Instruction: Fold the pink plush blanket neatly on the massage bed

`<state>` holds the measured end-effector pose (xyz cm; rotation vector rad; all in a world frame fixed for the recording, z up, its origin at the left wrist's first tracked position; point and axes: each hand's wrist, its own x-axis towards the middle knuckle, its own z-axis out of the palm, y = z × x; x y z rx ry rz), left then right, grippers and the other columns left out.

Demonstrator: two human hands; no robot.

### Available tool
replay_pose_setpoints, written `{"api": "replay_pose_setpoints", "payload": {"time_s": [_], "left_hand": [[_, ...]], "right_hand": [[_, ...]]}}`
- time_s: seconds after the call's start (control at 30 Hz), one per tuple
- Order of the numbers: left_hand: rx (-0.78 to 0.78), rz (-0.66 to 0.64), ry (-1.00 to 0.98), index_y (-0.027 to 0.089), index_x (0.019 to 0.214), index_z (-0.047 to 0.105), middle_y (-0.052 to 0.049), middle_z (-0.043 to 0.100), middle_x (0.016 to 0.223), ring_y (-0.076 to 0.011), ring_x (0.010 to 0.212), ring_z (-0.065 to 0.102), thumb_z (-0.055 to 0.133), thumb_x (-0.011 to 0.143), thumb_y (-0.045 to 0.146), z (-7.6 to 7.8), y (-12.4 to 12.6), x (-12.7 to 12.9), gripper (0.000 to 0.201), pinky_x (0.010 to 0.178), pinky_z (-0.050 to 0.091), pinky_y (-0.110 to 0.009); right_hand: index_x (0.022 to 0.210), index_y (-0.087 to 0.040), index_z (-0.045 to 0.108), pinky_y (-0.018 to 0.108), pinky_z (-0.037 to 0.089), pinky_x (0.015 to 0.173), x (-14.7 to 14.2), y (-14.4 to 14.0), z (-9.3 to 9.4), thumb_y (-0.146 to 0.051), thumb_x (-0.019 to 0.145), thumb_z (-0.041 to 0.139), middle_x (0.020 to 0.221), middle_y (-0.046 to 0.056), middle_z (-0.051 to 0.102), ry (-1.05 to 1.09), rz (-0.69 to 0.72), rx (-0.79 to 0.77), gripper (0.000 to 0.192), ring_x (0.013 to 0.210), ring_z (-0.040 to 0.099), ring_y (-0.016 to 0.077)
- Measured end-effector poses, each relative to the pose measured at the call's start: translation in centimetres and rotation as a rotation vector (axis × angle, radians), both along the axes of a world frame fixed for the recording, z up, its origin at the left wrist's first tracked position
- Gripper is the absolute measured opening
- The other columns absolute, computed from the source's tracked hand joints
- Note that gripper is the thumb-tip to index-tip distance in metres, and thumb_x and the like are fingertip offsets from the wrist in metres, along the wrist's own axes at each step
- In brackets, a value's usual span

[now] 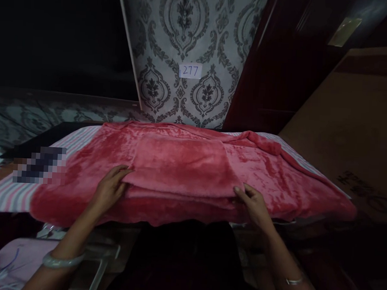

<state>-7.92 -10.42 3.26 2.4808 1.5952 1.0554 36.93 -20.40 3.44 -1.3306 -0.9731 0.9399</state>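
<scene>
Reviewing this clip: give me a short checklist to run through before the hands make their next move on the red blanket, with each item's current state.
1. Left hand on the folded section's left edge: ok, fingers rest on it.
2. Right hand on the folded section's right corner: ok, fingertips touch it.
3. Folded section lying flat and square on the red blanket: ok, edges look even.
4. Blanket fully supported by the striped surface: not ok, its near edge hangs over the front.
5. Far edge of the blanket smooth: not ok, it is bunched at the far right.
6. Firm grip by either hand: cannot tell, the fingers lie on top.
</scene>
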Motion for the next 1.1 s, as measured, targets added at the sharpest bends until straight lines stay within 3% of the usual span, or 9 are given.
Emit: {"api": "replay_pose_setpoints", "payload": {"time_s": [0.13,0.2,0.3,0.43,0.7,0.9,1.1], "left_hand": [[0.045,-0.036,-0.018,0.024,0.119,0.068,-0.009,0.064,0.126,-0.0273,0.119,0.059,0.044,0.085,0.03,-0.9,-0.3,-0.9,0.042,0.104,0.047,-0.042],[-0.025,-0.054,-0.071,0.025,0.124,0.065,-0.009,0.063,0.127,-0.0277,0.119,0.059,0.048,0.084,0.035,-1.6,-0.6,-1.1,0.045,0.103,0.048,-0.042],[-0.159,0.033,-0.284,0.023,0.137,0.053,-0.01,0.063,0.129,-0.028,0.115,0.062,0.058,0.081,0.046,-2.5,-0.9,-1.1,0.061,0.095,0.052,-0.041],[-0.258,0.095,-0.455,0.022,0.124,0.061,-0.01,0.065,0.126,-0.0294,0.116,0.061,0.067,0.072,0.061,-2.7,-1.0,-0.8,0.065,0.098,0.05,-0.041],[-0.432,0.059,-0.588,0.025,0.124,0.064,-0.008,0.063,0.132,-0.0306,0.125,0.055,0.074,0.066,0.064,-1.0,-1.8,-0.9,0.07,0.104,0.044,-0.039],[-0.528,0.141,-0.717,0.021,0.109,0.071,-0.009,0.072,0.112,-0.0316,0.111,0.062,0.07,0.063,0.075,0.6,-2.2,0.2,0.071,0.089,0.051,-0.036],[-0.436,0.146,-0.646,0.019,0.092,0.072,-0.008,0.071,0.099,-0.028,0.099,0.063,0.072,0.061,0.066,2.5,-1.6,1.7,0.056,0.088,0.048,-0.036]], "right_hand": [[0.074,-0.021,0.069,0.029,0.05,0.058,0.1,-0.5,-0.6,-0.064,0.056,0.084,0.066,-0.001,0.065,0.032,-0.03,-0.007,0.049,0.059,0.058,0.0164],[0.071,-0.021,0.066,0.028,0.046,0.052,0.4,-0.8,-1.3,-0.065,0.055,0.084,0.059,-0.002,0.061,0.021,0.013,-0.086,0.05,0.052,0.054,0.0156],[0.069,-0.021,0.063,0.026,0.041,0.048,0.7,-1.0,-1.9,-0.067,0.057,0.082,0.056,-0.001,0.061,0.021,0.04,-0.123,0.052,0.049,0.053,0.0146],[0.073,-0.021,0.064,0.026,0.042,0.048,0.5,-0.8,-1.6,-0.072,0.055,0.081,0.058,0.0,0.063,0.006,0.039,-0.134,0.056,0.049,0.053,0.0148],[0.066,-0.022,0.058,0.025,0.039,0.045,0.0,-0.5,-1.5,-0.07,0.056,0.081,0.055,-0.003,0.054,-0.014,0.006,-0.111,0.054,0.047,0.048,0.0124],[0.074,-0.021,0.07,0.03,0.05,0.064,1.6,0.7,-2.5,-0.069,0.058,0.08,0.072,0.001,0.069,-0.028,0.025,-0.122,0.052,0.071,0.062,0.0209],[0.076,-0.02,0.075,0.034,0.052,0.072,2.0,2.5,-1.7,-0.065,0.062,0.079,0.08,0.005,0.074,-0.043,0.026,-0.188,0.048,0.082,0.064,0.0253]]}}
